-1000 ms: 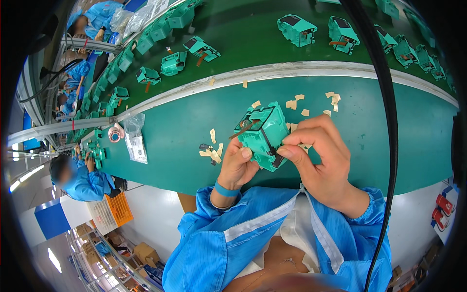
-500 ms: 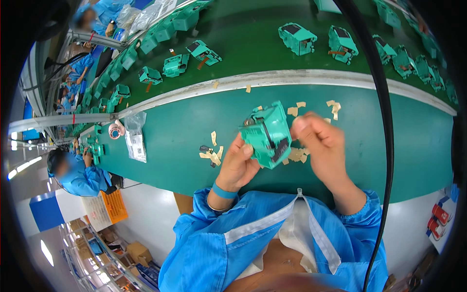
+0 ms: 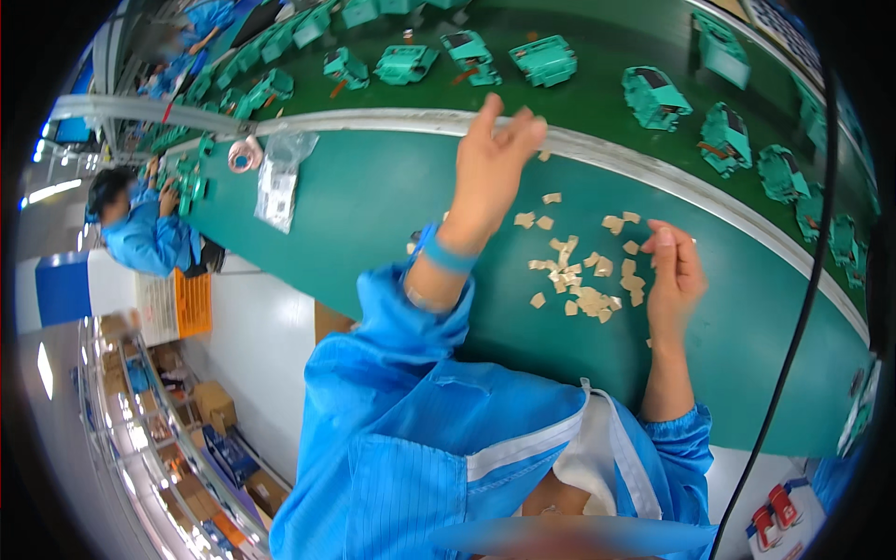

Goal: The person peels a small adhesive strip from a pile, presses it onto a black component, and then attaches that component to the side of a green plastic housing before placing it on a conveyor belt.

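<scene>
My left hand (image 3: pixel 490 173) reaches forward over the metal rail, fingers apart and holding nothing. Just beyond its fingertips, a green plastic housing (image 3: pixel 544 62) lies on the dark green conveyor belt (image 3: pixel 597 47). Low over the green table (image 3: pixel 392 196), my right hand (image 3: pixel 676 285) has its fingers drawn together, slightly blurred. Whatever those fingers may pinch is too small to make out. Beside them lie scattered small tan pieces (image 3: pixel 590 301), some in a loose pile and others singly.
Several more green housings (image 3: pixel 655 98) sit along the belt behind the metal rail (image 3: pixel 373 119). A black cable (image 3: pixel 784 373) hangs down on the right. Toward the left are a clear plastic bag (image 3: pixel 279 187), a tape roll (image 3: pixel 245 155) and a seated co-worker (image 3: pixel 149 224).
The green housing has left my left hand, which has moved forward to the rail and opened. My right hand has shifted right, beside the tan pieces. The whole view has turned.
</scene>
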Motion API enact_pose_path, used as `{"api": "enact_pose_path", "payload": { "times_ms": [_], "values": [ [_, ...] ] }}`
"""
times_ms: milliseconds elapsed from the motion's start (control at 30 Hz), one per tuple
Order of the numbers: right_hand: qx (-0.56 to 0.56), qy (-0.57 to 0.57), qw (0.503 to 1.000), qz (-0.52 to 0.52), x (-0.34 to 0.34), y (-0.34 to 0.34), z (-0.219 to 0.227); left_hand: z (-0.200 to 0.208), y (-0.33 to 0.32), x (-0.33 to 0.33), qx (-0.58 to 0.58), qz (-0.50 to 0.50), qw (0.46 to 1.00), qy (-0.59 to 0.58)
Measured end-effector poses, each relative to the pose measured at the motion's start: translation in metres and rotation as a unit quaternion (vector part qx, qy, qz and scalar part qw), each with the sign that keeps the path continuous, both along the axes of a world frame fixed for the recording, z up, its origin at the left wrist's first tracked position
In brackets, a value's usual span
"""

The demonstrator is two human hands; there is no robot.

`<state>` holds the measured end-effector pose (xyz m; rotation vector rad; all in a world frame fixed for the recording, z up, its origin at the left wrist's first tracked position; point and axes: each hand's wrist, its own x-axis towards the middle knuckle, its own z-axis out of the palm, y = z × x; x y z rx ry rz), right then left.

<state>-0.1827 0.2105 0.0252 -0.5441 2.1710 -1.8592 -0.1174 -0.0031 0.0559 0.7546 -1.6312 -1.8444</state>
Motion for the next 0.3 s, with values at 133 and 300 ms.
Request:
{"api": "enact_pose_path", "payload": {
  "times_ms": [133,300],
  "values": [
    [0.001,0.025,1.0,0.003,0.007,0.0,0.001,0.021,0.009,0.112,-0.186,0.091,0.976,-0.07],
    [0.043,0.071,0.994,0.067,0.018,-0.006,0.003,-0.009,-0.013,0.168,-0.446,-0.068,0.821,-0.351]
  ]
}}
